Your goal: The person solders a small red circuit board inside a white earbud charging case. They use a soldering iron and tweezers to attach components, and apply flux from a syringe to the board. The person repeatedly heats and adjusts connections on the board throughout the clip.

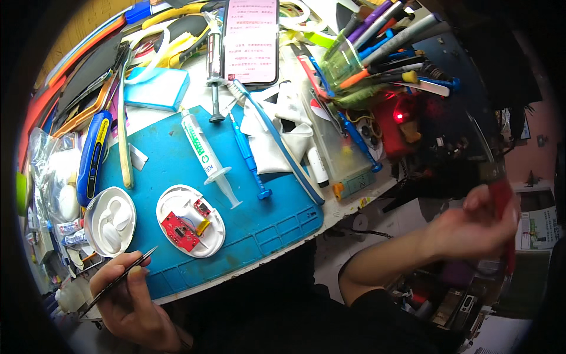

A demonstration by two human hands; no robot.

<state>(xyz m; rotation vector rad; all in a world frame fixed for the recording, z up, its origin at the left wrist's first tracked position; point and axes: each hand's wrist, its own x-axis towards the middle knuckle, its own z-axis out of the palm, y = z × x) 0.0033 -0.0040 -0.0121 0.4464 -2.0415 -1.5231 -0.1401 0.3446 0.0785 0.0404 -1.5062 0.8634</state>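
At the lower left, my left hand (132, 298) is closed around slim dark tweezers (121, 276), their pointed tip directed at the mat. Just past that tip lies a white oval shell (219, 236) holding a red circuit board (178, 231), a smaller red board (202, 206) and a small yellow part (203, 227). Beside it, another white oval shell (94, 215) contains two white rounded pieces (121, 215). Far right, off the table, my right hand (471, 227) grips a red-handled tool (506, 206); its upper end is blurred, so its kind is unclear.
A blue mat (159, 147) carries a syringe (200, 144), a blue screwdriver (246, 154) and a toothbrush (274, 133). A lit phone (252, 41) lies at the back. Left stands a blue utility knife (94, 156); right, a pen cup (342, 62) and a clear box (336, 141).
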